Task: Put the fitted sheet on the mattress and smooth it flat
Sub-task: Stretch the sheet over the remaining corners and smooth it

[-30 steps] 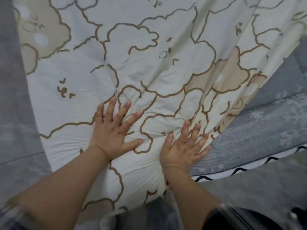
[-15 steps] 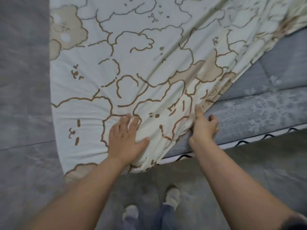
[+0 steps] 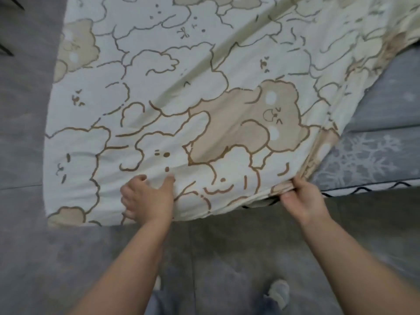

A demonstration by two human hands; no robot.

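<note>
I see left hand (image 3: 145, 198) gripping fitted sheet (image 3: 172, 105) to anchor it | right hand (image 3: 300, 196) pinching bunched hem, probably to stretch over bare mattress (image 3: 372, 155)

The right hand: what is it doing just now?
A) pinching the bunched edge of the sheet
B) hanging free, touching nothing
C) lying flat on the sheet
A: the right hand has its fingers curled round the gathered edge of the sheet, beside the bare mattress.
</note>
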